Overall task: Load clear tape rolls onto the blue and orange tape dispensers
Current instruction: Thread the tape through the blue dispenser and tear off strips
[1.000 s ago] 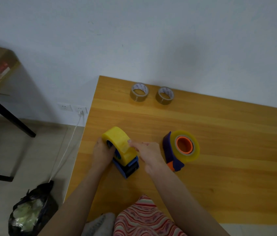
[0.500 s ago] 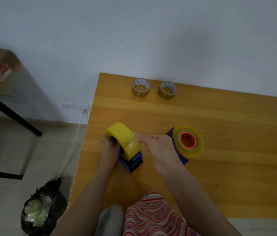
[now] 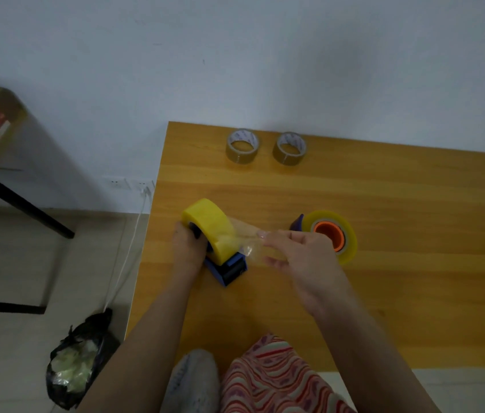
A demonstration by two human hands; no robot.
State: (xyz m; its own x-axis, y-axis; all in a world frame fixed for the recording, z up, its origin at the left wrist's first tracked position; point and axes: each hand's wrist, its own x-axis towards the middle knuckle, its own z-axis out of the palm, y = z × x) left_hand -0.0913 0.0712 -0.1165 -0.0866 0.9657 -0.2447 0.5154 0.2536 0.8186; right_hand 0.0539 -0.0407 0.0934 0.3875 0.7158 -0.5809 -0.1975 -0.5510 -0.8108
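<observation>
Tape strip (image 3: 245, 234) now drawn off the roll (image 3: 209, 223) by the pinching right hand (image 3: 298, 259); left hand (image 3: 189, 251) grips the blue dispenser (image 3: 230, 270).

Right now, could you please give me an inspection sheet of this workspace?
Surface: wooden table against a pale wall.
Job's things: blue dispenser carries a yellowish tape roll, its loose tape end drawn out rightward; orange dispenser beside it, roll seated on its hub.
Clutter: two brown tape rolls lying flat at the far edge, apart.
Grips: left hand holds the blue dispenser by the roll; right hand pinches the loose tape end.
Cables: white cable runs from a wall socket to the floor.
Surroundings: black bag on the floor; second table far left.
</observation>
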